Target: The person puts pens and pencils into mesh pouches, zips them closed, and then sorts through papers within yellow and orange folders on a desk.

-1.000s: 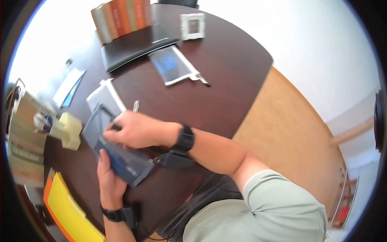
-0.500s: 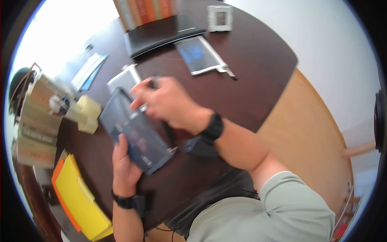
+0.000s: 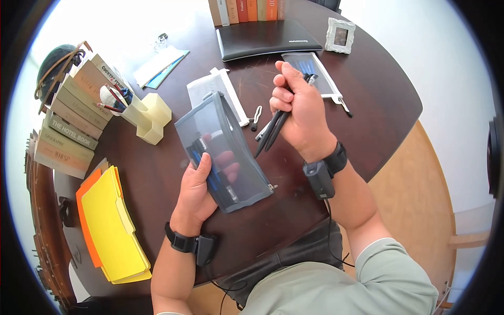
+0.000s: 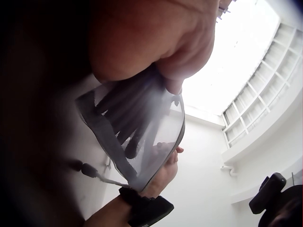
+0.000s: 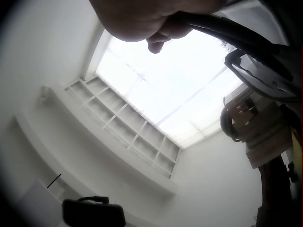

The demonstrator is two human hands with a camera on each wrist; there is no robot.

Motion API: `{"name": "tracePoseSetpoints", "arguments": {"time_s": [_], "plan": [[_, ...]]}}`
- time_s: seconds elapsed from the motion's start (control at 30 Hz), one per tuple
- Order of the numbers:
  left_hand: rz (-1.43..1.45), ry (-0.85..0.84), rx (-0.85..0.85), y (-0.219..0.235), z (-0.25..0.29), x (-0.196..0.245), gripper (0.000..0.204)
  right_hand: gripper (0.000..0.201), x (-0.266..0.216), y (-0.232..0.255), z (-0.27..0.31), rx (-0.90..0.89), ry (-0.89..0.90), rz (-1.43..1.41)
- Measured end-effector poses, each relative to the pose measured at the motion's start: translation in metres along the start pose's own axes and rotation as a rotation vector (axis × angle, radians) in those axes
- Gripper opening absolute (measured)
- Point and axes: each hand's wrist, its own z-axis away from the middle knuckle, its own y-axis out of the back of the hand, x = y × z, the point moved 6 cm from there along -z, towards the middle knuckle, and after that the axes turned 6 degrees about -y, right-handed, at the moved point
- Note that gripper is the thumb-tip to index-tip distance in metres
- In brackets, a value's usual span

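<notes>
My left hand (image 3: 195, 193) holds a grey mesh zip pouch (image 3: 244, 181) above the table, thumb in front and fingers showing through the mesh from behind. Blue and dark pens (image 3: 211, 181) lie inside it. To the right of the pouch, my raised right hand (image 3: 304, 115) grips a folded black cable (image 3: 272, 135). Its loops hang below the fist close to the pouch's zip side, and a shiny end shows above the thumb. In the left wrist view, the pouch (image 4: 158, 132) hangs from the fingers with long dark shapes inside.
Behind the grey pouch lies a white mesh pouch (image 3: 210, 89). Another mesh pouch (image 3: 329, 86) with blue pens sits before a black laptop (image 3: 268, 42). A pen holder (image 3: 149, 121), books (image 3: 73, 131) and yellow folders (image 3: 113, 226) stand or lie leftward; a picture frame (image 3: 331, 44) stands at back right.
My right hand has moved from over the grey pouch up and to the right, with the black cable now plainly visible in it. The left hand keeps its hold on the pouch.
</notes>
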Motion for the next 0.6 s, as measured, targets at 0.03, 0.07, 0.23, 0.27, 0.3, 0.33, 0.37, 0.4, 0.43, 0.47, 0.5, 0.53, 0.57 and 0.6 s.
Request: {"name": "tracePoseSetpoints", "arguments": {"time_s": [0.03,0.07,0.23,0.27,0.3,0.33,0.37,0.4,0.43,0.47,0.5,0.53,0.57,0.6], "plan": [[-0.002,0.004,-0.002,0.0,0.0,0.0,0.052,0.019,0.005,-0.003,0.003,-0.006,-0.001,0.022],[-0.004,0.007,-0.005,0.0,0.0,0.0,0.053,0.021,0.009,-0.006,0.005,-0.011,-0.003,0.045],[-0.02,0.011,-0.003,-0.002,0.001,0.0,0.053,0.02,0.032,-0.012,0.009,-0.046,-0.058,0.13],[-0.017,0.004,-0.005,-0.003,0.002,0.0,0.054,0.02,0.037,-0.014,0.01,-0.05,-0.074,0.139],[-0.013,-0.003,-0.007,-0.005,0.001,0.0,0.054,0.021,0.04,-0.016,0.01,-0.055,-0.09,0.149],[-0.009,-0.012,-0.01,-0.006,0.001,0.0,0.054,0.022,0.042,-0.018,0.012,-0.062,-0.119,0.15],[-0.019,-0.008,-0.016,-0.006,0.002,0.001,0.054,0.024,0.045,-0.019,0.014,-0.069,-0.149,0.149],[-0.03,-0.003,-0.024,-0.007,0.002,0.002,0.055,0.026,0.046,-0.021,0.016,-0.076,-0.177,0.15],[-0.04,0.002,-0.031,-0.008,0.003,0.002,0.055,0.028,0.048,-0.022,0.017,-0.082,-0.206,0.149],[-0.035,0.001,-0.038,-0.009,0.003,0.003,0.055,0.03,0.05,-0.022,0.017,-0.108,-0.207,0.12],[-0.029,-0.001,-0.046,-0.01,0.003,0.003,0.055,0.033,0.052,-0.022,0.016,-0.133,-0.208,0.092],[-0.023,-0.002,-0.054,-0.011,0.002,0.003,0.054,0.036,0.054,-0.022,0.016,-0.158,-0.21,0.063],[-0.015,-0.005,-0.051,-0.012,0.002,0.003,0.054,0.038,0.054,-0.023,0.016,-0.162,-0.208,0.053],[-0.006,-0.011,-0.047,-0.012,0.002,0.002,0.054,0.04,0.053,-0.024,0.016,-0.169,-0.208,0.044]]}}
